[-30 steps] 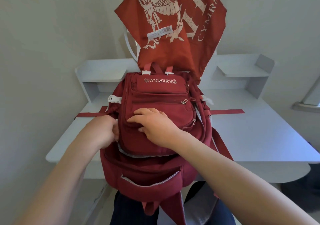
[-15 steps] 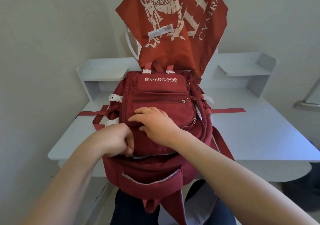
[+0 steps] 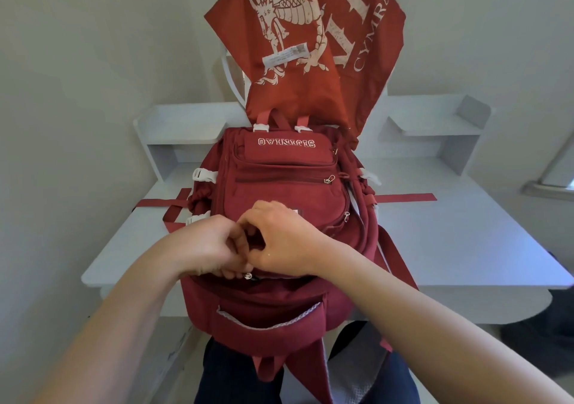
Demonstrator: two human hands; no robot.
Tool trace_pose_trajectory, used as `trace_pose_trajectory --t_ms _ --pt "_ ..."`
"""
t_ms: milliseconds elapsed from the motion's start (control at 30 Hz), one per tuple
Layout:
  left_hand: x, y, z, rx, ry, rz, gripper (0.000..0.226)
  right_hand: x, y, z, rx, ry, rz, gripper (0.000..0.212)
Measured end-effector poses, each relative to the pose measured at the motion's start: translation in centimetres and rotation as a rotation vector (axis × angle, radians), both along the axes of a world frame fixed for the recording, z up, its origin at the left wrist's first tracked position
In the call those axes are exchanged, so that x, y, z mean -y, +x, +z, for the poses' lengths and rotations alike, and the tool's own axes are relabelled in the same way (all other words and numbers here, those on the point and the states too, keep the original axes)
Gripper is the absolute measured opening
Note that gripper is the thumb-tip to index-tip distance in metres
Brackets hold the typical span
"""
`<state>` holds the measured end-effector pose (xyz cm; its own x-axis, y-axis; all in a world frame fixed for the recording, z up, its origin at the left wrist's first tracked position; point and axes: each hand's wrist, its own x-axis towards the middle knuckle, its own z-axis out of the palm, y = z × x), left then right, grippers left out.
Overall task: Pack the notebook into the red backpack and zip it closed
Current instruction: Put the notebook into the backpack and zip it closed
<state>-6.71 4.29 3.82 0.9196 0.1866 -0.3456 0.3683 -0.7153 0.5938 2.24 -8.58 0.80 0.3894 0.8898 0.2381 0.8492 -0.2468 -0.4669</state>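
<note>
White desk (image 3: 450, 242) bears red backpack (image 3: 279, 192) beneath both hands (image 3: 248, 245).

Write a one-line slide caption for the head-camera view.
Both hands, left hand and right hand, meet at a zipper pull on the red backpack lying on a white desk.

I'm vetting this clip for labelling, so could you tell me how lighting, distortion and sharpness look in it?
Head view: soft, even light with no glare; wide-angle bending curves the white desk edges and stretches both forearms; the red backpack lettering reads sharp; the left hand and right hand look slightly soft.
</note>
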Motion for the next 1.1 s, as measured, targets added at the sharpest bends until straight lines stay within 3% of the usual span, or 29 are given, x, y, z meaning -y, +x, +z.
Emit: trace_pose_trajectory --t_ms 133,267,433,533,667,733,867,967,1100 --pt "-0.1 -0.3 0.2 0.036 -0.022 0.086 0.007 0.6 -0.6 0.5 -0.271 -0.031 0.059 0.045" --pt "-0.2 -0.6 0.6 0.082 -0.050 0.154 0.021 0.1 -1.1 0.4 -0.385 -0.004 0.070 0.063" --pt "-0.4 -0.7 0.2 0.194 -0.081 0.290 0.009 -0.1 -0.7 -0.3 -0.484 0.027 0.012 0.051" --pt "-1.0 -0.4 0.1 0.311 -0.019 0.292 0.022 0.0 -0.4 -0.7 -0.645 0.012 0.022 0.042" --pt "-0.7 -0.3 -0.2 0.165 0.207 -0.013 0.029 0.4 -0.1 -0.8 -0.792 0.050 0.022 0.027" --pt "-0.4 -0.2 -0.4 0.114 0.331 -0.097 0.029 0.6 -0.1 -0.6 -0.759 0.057 0.016 0.024" --pt "0.1 0.1 -0.5 0.061 0.390 -0.130 0.030 0.8 -0.3 -0.7 -0.729 0.075 0.016 0.016" --pt "-0.1 -0.3 -0.5 -0.010 0.418 -0.141 0.018 1.0 -0.5 -0.9 -0.787 0.057 0.030 0.021" --pt "0.5 -0.2 -0.3 -0.074 0.462 -0.139 0.026 1.1 -0.7 -0.6 -0.874 0.024 -0.017 0.024"
